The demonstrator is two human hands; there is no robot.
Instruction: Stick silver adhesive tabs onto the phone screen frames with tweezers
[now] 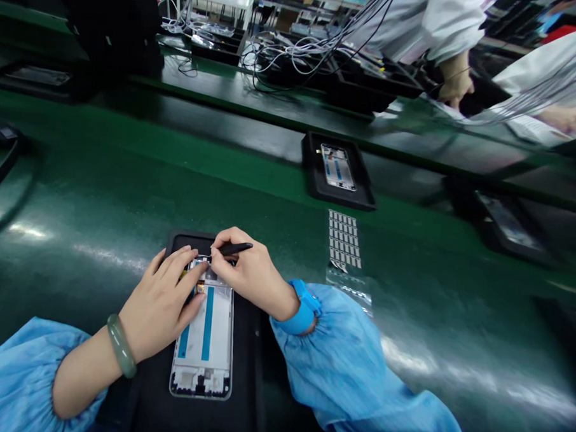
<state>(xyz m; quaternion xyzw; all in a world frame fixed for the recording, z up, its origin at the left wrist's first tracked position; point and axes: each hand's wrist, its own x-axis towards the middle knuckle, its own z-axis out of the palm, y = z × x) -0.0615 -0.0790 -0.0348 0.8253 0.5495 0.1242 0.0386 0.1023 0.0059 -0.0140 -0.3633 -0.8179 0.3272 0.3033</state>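
Phone frame point(219, 340) lies in tray point(247, 373), left hand point(162, 306) splayed on it near tray's far end, right hand point(245, 269) pinching black tool point(237, 247) there; frame likely light, stiff, slick, fragile inside: hold side edges.

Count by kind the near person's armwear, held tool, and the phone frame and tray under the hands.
Blue sleeves: 2
Green bangle: 1
Blue wristband: 1
Black pen-like tool: 1
Phone frame: 1
Black tray: 1
Total: 7
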